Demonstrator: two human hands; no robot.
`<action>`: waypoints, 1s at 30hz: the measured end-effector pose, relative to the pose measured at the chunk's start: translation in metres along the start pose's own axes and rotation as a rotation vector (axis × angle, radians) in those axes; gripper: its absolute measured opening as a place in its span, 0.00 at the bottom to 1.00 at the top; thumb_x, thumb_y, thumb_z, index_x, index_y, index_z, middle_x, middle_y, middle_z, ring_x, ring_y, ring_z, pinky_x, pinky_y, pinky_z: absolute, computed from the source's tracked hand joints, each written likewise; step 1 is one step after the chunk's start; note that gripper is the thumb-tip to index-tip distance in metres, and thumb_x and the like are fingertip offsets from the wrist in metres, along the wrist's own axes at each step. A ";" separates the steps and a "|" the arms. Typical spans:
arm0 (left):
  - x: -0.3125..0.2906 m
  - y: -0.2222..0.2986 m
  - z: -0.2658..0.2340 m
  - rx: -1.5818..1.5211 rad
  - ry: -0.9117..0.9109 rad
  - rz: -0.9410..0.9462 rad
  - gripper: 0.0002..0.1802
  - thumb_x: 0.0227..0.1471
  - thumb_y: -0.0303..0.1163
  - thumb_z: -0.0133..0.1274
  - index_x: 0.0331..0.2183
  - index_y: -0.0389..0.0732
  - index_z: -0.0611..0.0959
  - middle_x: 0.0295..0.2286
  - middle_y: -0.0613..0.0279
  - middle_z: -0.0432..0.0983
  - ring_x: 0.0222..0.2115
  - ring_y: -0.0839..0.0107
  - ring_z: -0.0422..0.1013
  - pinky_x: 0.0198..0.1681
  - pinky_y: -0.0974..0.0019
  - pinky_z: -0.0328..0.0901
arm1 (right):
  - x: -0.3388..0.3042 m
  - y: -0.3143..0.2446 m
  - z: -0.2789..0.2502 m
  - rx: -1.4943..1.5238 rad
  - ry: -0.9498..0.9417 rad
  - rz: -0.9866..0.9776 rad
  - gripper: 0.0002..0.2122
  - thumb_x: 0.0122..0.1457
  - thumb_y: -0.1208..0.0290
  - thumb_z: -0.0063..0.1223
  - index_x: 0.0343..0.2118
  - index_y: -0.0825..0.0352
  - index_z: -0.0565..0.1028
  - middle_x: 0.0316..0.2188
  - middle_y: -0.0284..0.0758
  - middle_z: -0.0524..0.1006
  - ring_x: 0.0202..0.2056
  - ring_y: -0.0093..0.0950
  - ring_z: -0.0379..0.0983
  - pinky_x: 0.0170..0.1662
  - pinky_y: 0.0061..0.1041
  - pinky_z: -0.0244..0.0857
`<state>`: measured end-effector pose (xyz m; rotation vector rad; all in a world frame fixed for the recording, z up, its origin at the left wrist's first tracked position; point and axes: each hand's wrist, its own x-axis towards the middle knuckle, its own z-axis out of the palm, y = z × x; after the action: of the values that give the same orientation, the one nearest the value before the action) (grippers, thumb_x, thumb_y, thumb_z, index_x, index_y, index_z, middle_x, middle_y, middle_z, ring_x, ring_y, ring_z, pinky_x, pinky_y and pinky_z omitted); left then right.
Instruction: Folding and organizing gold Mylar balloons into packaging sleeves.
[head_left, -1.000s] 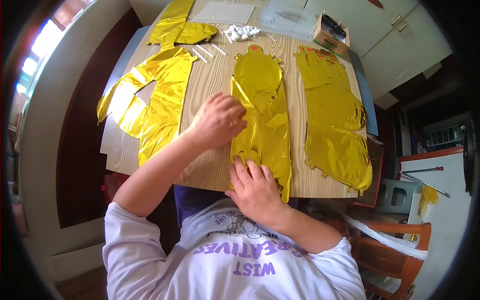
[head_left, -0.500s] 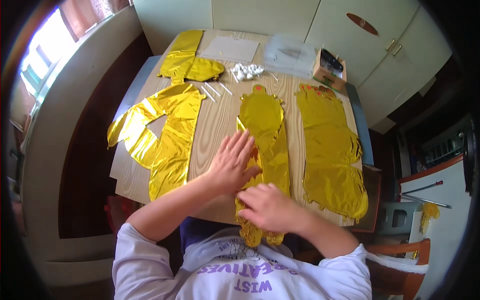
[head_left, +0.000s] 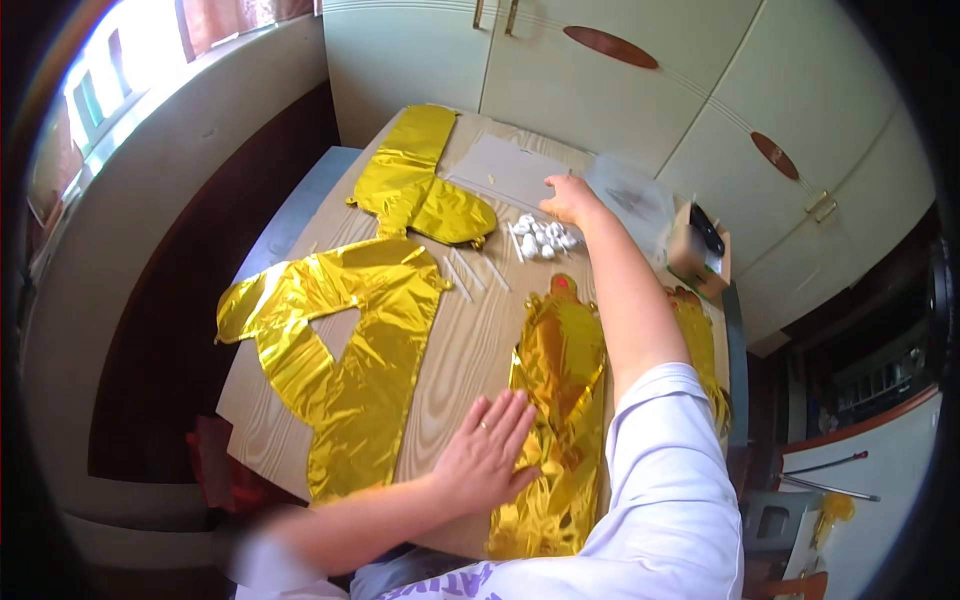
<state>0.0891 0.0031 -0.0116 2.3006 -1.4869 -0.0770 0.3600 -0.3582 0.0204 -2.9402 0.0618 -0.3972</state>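
My left hand (head_left: 485,450) lies flat with fingers stretched, its fingertips on the left edge of a flat gold foil balloon (head_left: 560,400) at the table's near middle. A red spot marks the top of that balloon. My right hand (head_left: 572,198) reaches far across the table, beside a pile of small white lumps (head_left: 540,238) and over the edge of a pale grey sheet (head_left: 500,170). Two of its fingertips show apart, with nothing visible between them. To the left lies another flat gold foil balloon (head_left: 375,390) with an opening in its middle.
A further gold foil piece (head_left: 410,150) lies at the far left, and another (head_left: 700,335) is mostly behind my right arm. Thin white sticks (head_left: 470,272) lie mid-table. A clear plastic sheet (head_left: 628,195) and a cardboard box with a black object (head_left: 698,255) stand at the far right.
My right hand has left the middle balloon and stretched forward to the far side of the table. My left hand stays flat at that balloon's edge. The view has shifted.
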 end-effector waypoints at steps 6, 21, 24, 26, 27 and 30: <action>0.003 -0.001 -0.004 -0.042 -0.045 -0.014 0.44 0.59 0.56 0.48 0.62 0.29 0.65 0.64 0.40 0.56 0.66 0.47 0.53 0.67 0.42 0.46 | 0.043 -0.015 0.004 -0.222 -0.545 0.128 0.16 0.40 0.73 0.65 0.36 0.70 0.83 0.40 0.48 0.82 0.43 0.43 0.80 0.44 0.37 0.76; 0.008 -0.001 -0.007 -0.060 -0.053 -0.021 0.44 0.59 0.57 0.50 0.62 0.30 0.66 0.64 0.40 0.57 0.66 0.47 0.54 0.67 0.42 0.47 | 0.040 0.000 0.008 -0.349 -0.458 -0.122 0.12 0.46 0.76 0.59 0.36 0.68 0.82 0.38 0.48 0.81 0.43 0.45 0.79 0.46 0.40 0.73; 0.008 -0.001 -0.007 -0.056 -0.057 -0.024 0.44 0.59 0.57 0.50 0.62 0.30 0.66 0.64 0.41 0.56 0.66 0.47 0.54 0.67 0.42 0.46 | 0.034 -0.003 0.011 -0.371 -0.381 -0.171 0.10 0.48 0.77 0.56 0.34 0.68 0.83 0.37 0.47 0.82 0.42 0.45 0.79 0.45 0.40 0.74; 0.008 -0.001 -0.007 -0.056 -0.063 -0.021 0.44 0.59 0.57 0.50 0.62 0.30 0.66 0.64 0.41 0.56 0.66 0.47 0.54 0.67 0.42 0.47 | 0.028 -0.007 0.009 -0.376 -0.350 -0.145 0.09 0.50 0.78 0.55 0.33 0.69 0.83 0.36 0.47 0.82 0.42 0.44 0.80 0.44 0.39 0.75; 0.008 -0.001 -0.006 -0.060 -0.056 -0.025 0.44 0.59 0.56 0.50 0.62 0.30 0.66 0.64 0.41 0.56 0.66 0.47 0.53 0.67 0.42 0.47 | 0.026 -0.009 0.008 -0.384 -0.331 -0.148 0.09 0.50 0.77 0.54 0.33 0.67 0.83 0.36 0.46 0.82 0.42 0.44 0.80 0.45 0.40 0.75; 0.007 -0.001 -0.006 -0.071 -0.046 -0.032 0.44 0.58 0.56 0.51 0.62 0.30 0.65 0.64 0.41 0.56 0.66 0.47 0.53 0.67 0.41 0.47 | 0.018 -0.012 0.009 -0.433 -0.262 -0.149 0.09 0.52 0.75 0.51 0.33 0.64 0.83 0.34 0.43 0.83 0.40 0.43 0.80 0.44 0.43 0.74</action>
<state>0.0946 -0.0012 -0.0048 2.2804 -1.4466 -0.1902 0.3797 -0.3456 0.0188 -3.4091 -0.1226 -0.0102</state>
